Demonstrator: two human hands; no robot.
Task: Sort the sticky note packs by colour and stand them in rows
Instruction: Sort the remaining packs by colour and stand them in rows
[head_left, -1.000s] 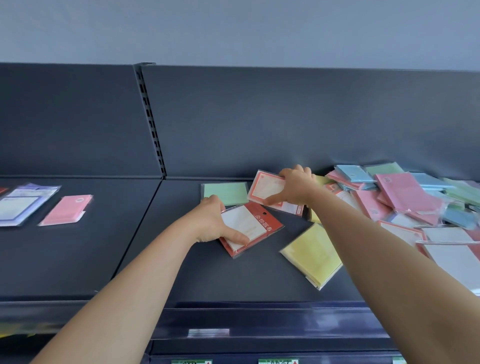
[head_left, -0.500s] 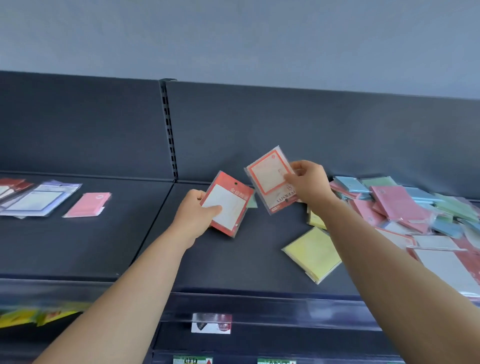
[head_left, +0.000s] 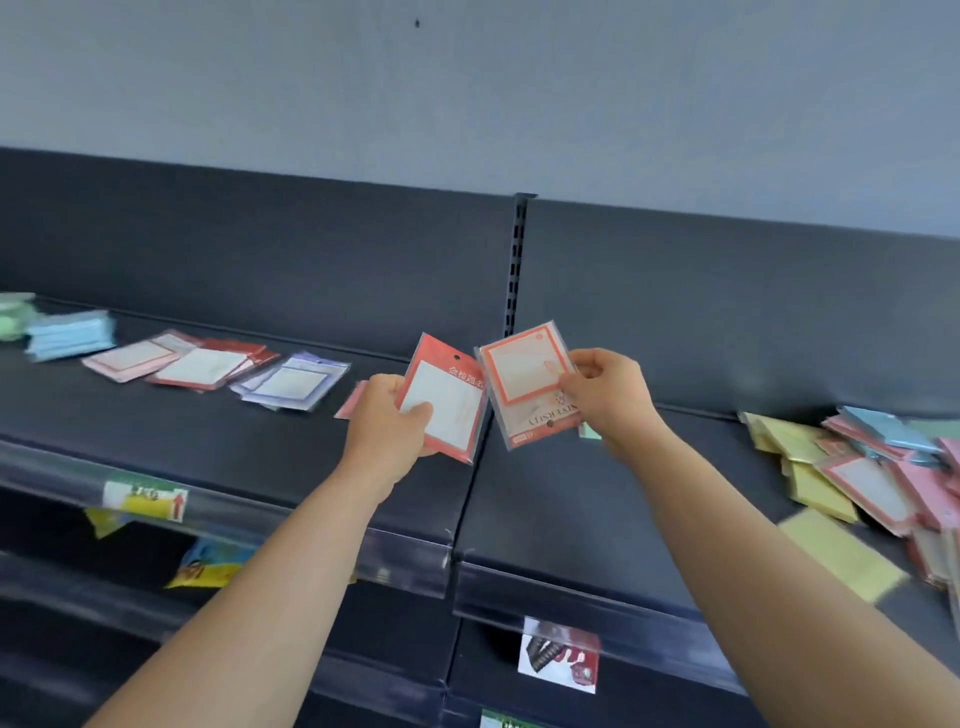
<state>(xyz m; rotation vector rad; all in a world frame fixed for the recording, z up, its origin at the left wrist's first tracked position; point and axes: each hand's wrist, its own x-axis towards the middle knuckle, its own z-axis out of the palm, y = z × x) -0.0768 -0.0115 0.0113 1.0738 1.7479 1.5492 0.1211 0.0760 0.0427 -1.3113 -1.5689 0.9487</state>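
My left hand (head_left: 388, 422) grips a red-bordered sticky note pack (head_left: 451, 396) by its lower left corner, lifted above the dark shelf (head_left: 208, 441). My right hand (head_left: 605, 397) pinches an orange-bordered pack (head_left: 524, 382) by its right edge, held up beside the red one, the two nearly touching. Flat on the shelf to the left lie sorted groups: red-bordered packs (head_left: 202, 366), a purple-bordered pack (head_left: 291, 384), a light blue stack (head_left: 70, 332) and a green stack (head_left: 15, 314). A pink pack (head_left: 350, 402) peeks out behind my left hand. A mixed pile of packs (head_left: 862, 467) lies at the right.
An upright slotted post (head_left: 515, 265) divides the shelf's back panel. The shelf's front rail carries price labels (head_left: 143, 500). A lower shelf holds yellow packets (head_left: 208, 569) and a card tag (head_left: 558, 657). A loose yellow pack (head_left: 841, 556) lies near the front right.
Both hands lifted their packs off the shelf and carried them leftwards. My view swung left, bringing the sorted groups on the left shelf into sight.
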